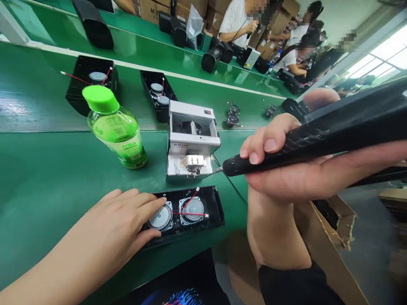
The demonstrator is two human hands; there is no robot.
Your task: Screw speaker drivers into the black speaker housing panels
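Note:
My left hand rests over the left end of a black speaker housing, thumb and fingers around its left round speaker. A second speaker sits beside it, with red wires and white plugs lying across. My right hand is wrapped round a black electric screwdriver, whose metal tip points left at the front of a silver screw feeder machine. The tip is at or close to the machine's right front edge; whether it touches cannot be made out.
A green-capped bottle stands left of the machine. Behind are two black housings with speakers and loose small speakers. People work across the green bench. Cardboard boxes stand at lower right.

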